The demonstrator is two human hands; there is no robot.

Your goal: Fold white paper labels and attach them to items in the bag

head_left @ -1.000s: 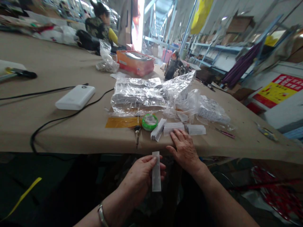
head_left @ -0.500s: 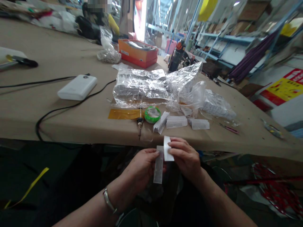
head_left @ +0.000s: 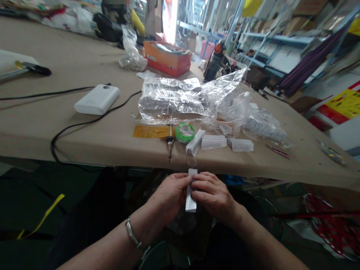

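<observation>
Brown paper covers the long worktable (head_left: pixel 56 123), with a soldering iron (head_left: pixel 169 141) lying at its near edge. Just right of the iron sit a green roll (head_left: pixel 185 132) and three small stacks of white strips (head_left: pixel 213 142). Behind the iron lie clear bags of silvery packs (head_left: pixel 171 99). From this, the work looks partway through: a few stacks are laid out and plenty of bagged stock is left. One white strip (head_left: pixel 190 202) is in hand, below the iron and slightly right of it, off the table's edge. The left hand (head_left: pixel 170 195) and right hand (head_left: pixel 213 195) are drawn close together. Both pinch the strip's upper part, and its lower end hangs free between them.
</observation>
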